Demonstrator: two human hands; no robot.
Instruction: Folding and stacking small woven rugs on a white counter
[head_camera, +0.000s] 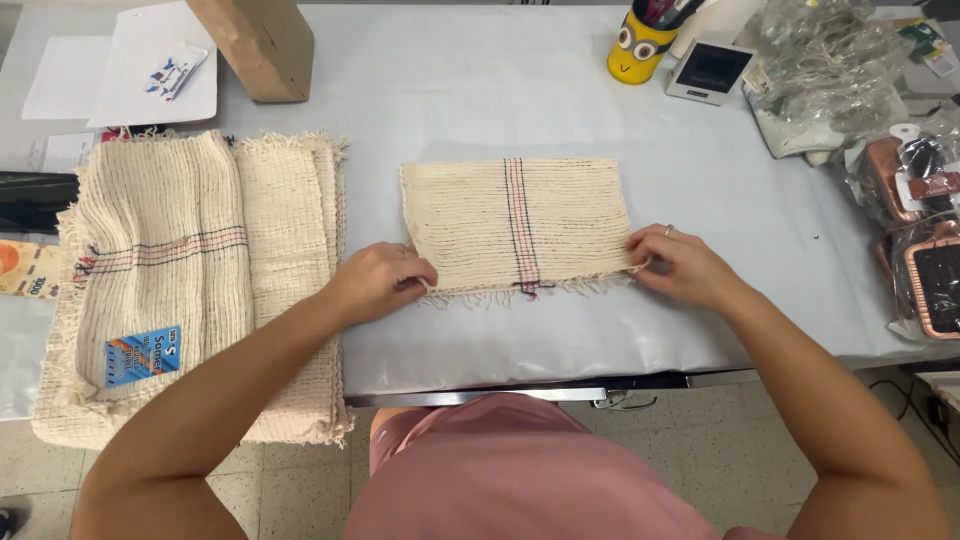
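At the near edge of the folded cloth (515, 225), both hands pinch the fringed hem: left hand (378, 282) fingers curled together, clamped on the near left corner, right hand (683, 265) fingers closed on the near right corner, ring visible on one finger. Cloth is cream, coarse woven, folded to a rectangle, lying flat on the grey table (480, 90) at centre, red-blue stripe running down its middle, loose fringe along the near side. Just left of the left hand, a stack of same cream cloths (190, 280) lies on the table, touching the table's near edge and overhanging it, blue label (143, 355) on the top one. Beyond the stack: white papers (120, 70) and a brown cardboard box (255, 45). Far side right: yellow pen cup (638, 48), small white device with dark screen (708, 70), crumpled clear plastic bags (830, 70), packaged items in rose-coloured frames (925, 230) at the right edge. Person wears pink top, forearms bare.
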